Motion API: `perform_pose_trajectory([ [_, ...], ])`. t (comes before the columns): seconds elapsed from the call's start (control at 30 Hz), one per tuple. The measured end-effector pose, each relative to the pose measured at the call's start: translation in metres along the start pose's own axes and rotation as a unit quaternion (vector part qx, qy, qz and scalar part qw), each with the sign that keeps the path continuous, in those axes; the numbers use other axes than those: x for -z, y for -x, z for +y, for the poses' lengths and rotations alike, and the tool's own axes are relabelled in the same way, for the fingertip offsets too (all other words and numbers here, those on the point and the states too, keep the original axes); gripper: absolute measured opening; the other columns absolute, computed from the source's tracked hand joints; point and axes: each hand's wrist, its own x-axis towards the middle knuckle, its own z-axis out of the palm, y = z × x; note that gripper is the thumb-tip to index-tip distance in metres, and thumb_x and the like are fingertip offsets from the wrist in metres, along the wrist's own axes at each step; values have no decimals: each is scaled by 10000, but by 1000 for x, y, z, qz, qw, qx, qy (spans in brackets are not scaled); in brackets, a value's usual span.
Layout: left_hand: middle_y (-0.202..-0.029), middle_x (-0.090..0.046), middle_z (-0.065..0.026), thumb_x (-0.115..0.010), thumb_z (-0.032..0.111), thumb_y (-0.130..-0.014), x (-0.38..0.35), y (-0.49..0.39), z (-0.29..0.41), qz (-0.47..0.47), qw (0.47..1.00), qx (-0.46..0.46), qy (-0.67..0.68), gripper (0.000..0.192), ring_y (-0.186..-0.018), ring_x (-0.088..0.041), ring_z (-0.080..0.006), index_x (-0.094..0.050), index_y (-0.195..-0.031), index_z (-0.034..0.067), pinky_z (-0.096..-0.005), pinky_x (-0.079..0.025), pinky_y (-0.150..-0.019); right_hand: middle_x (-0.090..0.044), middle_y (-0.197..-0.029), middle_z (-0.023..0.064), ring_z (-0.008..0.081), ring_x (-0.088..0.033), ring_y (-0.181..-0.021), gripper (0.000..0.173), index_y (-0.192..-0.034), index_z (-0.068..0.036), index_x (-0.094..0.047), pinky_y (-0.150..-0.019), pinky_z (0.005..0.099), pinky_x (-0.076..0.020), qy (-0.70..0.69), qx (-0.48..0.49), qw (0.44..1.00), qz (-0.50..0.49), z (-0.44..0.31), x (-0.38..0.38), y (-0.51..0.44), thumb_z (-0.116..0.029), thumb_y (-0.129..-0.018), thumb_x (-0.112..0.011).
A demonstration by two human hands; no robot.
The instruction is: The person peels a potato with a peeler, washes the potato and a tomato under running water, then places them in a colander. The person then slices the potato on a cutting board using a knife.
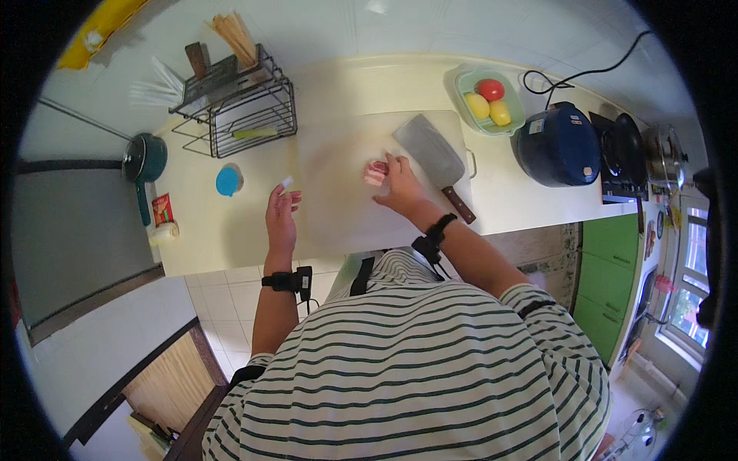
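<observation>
A whitish cutting board lies on the cream counter in front of me. My right hand reaches over it, fingertips at the right side of a small piece of raw meat; whether they grip it I cannot tell. To the right of that hand a cleaver rests on the board, its wooden handle towards me. My left hand is near the board's left edge, with a small white object at its fingertips, too small to identify.
Back left stands a black wire rack with chopsticks and a knife. A blue-lidded container and a green saucepan are at left. A green basket of produce and a dark blue rice cooker stand at right.
</observation>
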Motion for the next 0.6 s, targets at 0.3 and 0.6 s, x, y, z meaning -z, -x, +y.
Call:
perform_pose_trajectory([
  [0.3,-1083,-730,-98,-543,294,-1045,33,1,-21,75,959,209,178,339,-1005,-671,-206,-600,-1296,73,-349,-513,-861,-643,-1099,151,337,-624,-1114,486,-1090,-70,-657,-921,449,-541,28,22,999,7,-37,-22,-93,-336,-712,-806],
  [0.6,-1046,-735,-98,-584,300,-991,61,-51,-32,78,943,255,200,308,-956,-674,-211,-634,-1222,102,-365,-514,-847,-667,-1187,106,314,-658,-1091,597,-1225,-126,-638,-950,466,-527,171,-37,984,29,-79,-52,-131,-511,-789,-773],
])
